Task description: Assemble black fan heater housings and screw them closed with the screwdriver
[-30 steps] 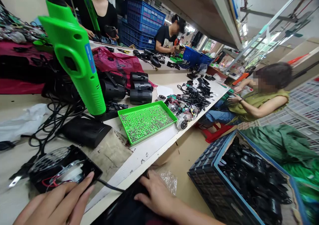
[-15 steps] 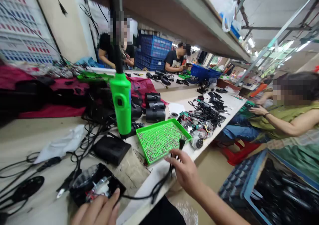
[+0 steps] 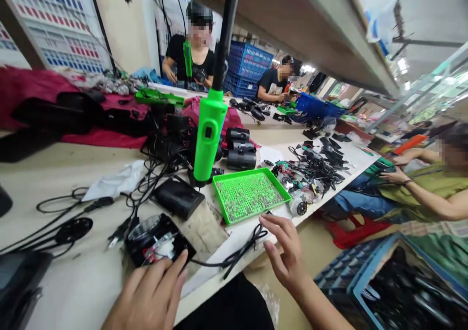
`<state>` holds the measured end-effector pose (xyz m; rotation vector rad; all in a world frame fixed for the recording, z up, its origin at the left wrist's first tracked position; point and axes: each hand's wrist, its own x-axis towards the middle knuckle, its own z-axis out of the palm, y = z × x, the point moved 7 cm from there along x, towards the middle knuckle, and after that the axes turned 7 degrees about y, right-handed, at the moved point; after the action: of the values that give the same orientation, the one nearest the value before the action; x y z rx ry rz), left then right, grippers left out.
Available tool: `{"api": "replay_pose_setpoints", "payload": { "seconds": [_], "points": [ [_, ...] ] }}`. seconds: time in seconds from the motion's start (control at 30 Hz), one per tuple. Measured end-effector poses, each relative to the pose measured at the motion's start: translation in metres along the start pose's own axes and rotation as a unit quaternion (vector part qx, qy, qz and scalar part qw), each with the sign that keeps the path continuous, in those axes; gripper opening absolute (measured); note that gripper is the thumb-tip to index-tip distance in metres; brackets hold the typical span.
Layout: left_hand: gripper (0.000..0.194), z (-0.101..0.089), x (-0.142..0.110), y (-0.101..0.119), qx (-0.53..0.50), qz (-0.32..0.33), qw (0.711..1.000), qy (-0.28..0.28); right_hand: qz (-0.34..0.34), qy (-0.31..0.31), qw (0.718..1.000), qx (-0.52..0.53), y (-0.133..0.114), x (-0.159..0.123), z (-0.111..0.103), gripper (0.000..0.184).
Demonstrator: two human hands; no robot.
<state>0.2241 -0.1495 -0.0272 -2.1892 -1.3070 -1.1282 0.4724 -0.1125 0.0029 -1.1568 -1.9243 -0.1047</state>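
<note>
My left hand grips the near edge of an open black plastic housing, its fingers over the rim; the thumb is hidden. Red wires and a pale white part show inside the housing. A black power cord runs from the housing to the right and lies bundled at the table edge. Beside that bundle, my right hand is raised with fingers apart and nothing in it. Beyond the cord sits a green tray of small screws. A green electric screwdriver hangs tip down left of the tray.
A black cover lies behind the housing, near tangled cords. Black cylindrical shells and a heap of wired parts lie farther back. A blue crate of black parts stands at right. Co-workers sit across and at right.
My right hand has let go of the black cord, which now lies on the table edge. My left hand stays on the housing. The view has shifted slightly left.
</note>
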Motion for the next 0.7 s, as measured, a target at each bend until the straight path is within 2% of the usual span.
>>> {"api": "replay_pose_setpoints", "payload": {
  "seconds": [0.07,0.17,0.27,0.37,0.43,0.6,0.7],
  "points": [
    [0.035,-0.003,-0.004,0.0,-0.032,-0.035,0.999,-0.003,-0.015,-0.019,0.998,0.065,-0.028,0.017,0.01,0.028],
    [0.038,-0.009,-0.012,-0.002,-0.106,-0.08,0.99,0.046,-0.047,-0.11,0.986,0.119,-0.071,0.034,0.041,0.025],
    [0.041,-0.01,-0.021,-0.006,-0.168,-0.076,0.981,0.056,-0.078,-0.159,0.977,0.119,-0.093,0.037,0.067,0.028],
    [0.047,-0.006,-0.029,-0.011,-0.199,-0.077,0.976,0.038,-0.089,-0.174,0.976,0.093,-0.093,0.033,0.081,0.02],
    [0.051,-0.004,-0.032,-0.015,-0.209,-0.096,0.972,0.045,-0.084,-0.183,0.976,0.086,-0.089,0.029,0.085,0.018],
    [0.061,-0.002,-0.03,-0.012,-0.212,-0.089,0.971,0.07,-0.087,-0.213,0.968,0.1,-0.088,0.026,0.089,0.022],
    [0.066,-0.004,-0.025,-0.012,-0.191,-0.098,0.974,0.074,-0.065,-0.242,0.963,0.103,-0.088,0.031,0.092,0.021]
  ]
}}
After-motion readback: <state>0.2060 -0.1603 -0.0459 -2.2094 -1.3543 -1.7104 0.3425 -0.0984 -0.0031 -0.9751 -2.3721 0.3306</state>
